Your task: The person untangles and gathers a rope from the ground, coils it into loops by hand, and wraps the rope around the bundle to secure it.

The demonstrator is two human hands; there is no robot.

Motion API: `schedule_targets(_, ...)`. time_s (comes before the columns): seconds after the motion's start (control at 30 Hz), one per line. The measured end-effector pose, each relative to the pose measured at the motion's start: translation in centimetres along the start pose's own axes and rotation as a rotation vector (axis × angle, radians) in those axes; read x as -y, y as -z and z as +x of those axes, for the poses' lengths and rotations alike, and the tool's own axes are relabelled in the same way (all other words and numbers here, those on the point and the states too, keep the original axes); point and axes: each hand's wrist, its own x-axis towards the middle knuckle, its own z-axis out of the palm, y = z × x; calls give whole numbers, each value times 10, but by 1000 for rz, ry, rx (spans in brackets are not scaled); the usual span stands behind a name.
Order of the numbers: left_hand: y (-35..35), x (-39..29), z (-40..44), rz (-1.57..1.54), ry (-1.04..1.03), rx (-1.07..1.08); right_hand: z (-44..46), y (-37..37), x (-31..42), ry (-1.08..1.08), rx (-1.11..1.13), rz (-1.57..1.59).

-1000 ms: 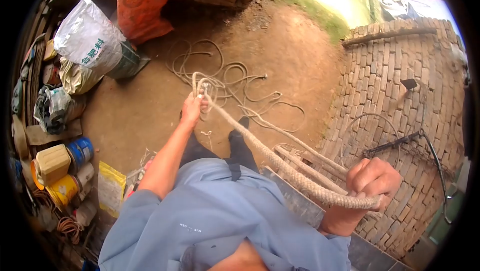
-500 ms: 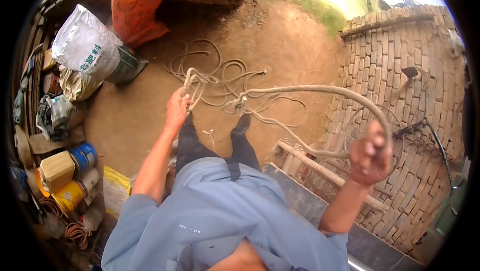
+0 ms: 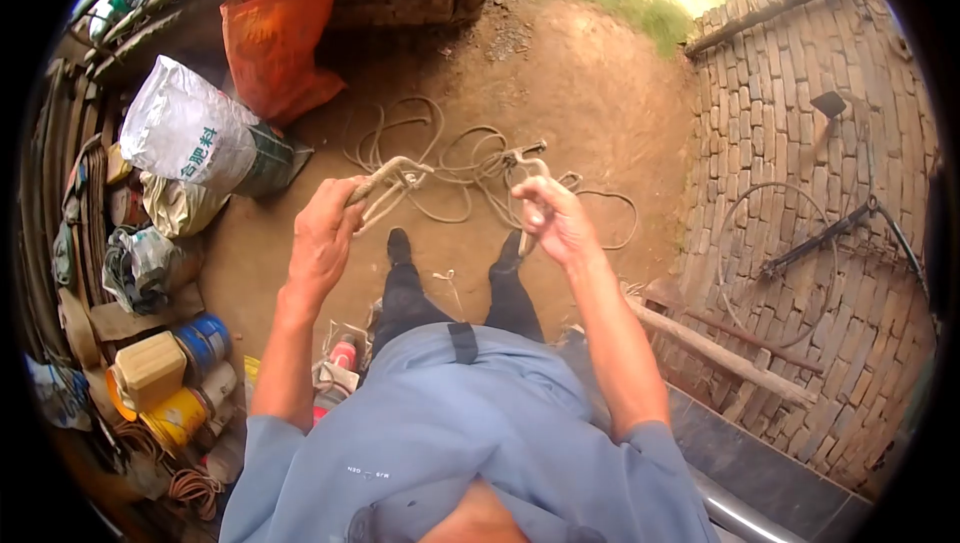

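Note:
A pale rope lies in loose loops on the dirt floor beyond my feet. My left hand is closed on a doubled section of it, whose bent end sticks out towards the middle. Level with it on the right, my right hand grips another folded section, with a short bend showing above the fingers and a strand hanging below. The two hands are apart, in front of my body. Where the held parts join the loops on the floor is hard to make out.
A white sack and an orange bag stand at the upper left. Below them are a yellow bucket and a blue can. Wooden bars lie at the right, beside a brick wall with a wire hoop.
My right hand has come from the far right to the middle, and the long rope span between the hands is gone. My left hand has moved slightly left, still holding rope.

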Motion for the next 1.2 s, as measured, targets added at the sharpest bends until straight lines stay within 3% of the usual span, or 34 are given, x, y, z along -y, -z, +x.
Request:
schedule_targets(0.07, 4, -13, 3, 37, -42, 16, 18, -11, -14, -76, 33, -88)
schedule_targets(0.13, 9, -27, 9, 220, -269, 10, 33, -25, -23, -82, 41, -97)
schedule_targets(0.27, 17, -64, 16, 68, -117, -4, 57, -48, -37, -81, 88, -103)
schedule_targets(0.6, 54, -110, 46, 200, -361, -183, 59, -39, -31, -43, 85, -185)
schedule_targets(0.9, 104, -136, 67, -208, -331, -457, 22, 28, 18, 100, -56, -134)
schedule_targets(0.97, 112, -147, 73, -290, -402, -620, 20, 37, 23, 110, -61, -95)
schedule_targets(1.07, 133, -159, 69, -422, -526, -579, 19, 36, 26, 144, -18, -69)
schedule_targets(1.2, 139, -184, 62, -354, -516, -698, 33, 17, 12, 101, 15, 6)
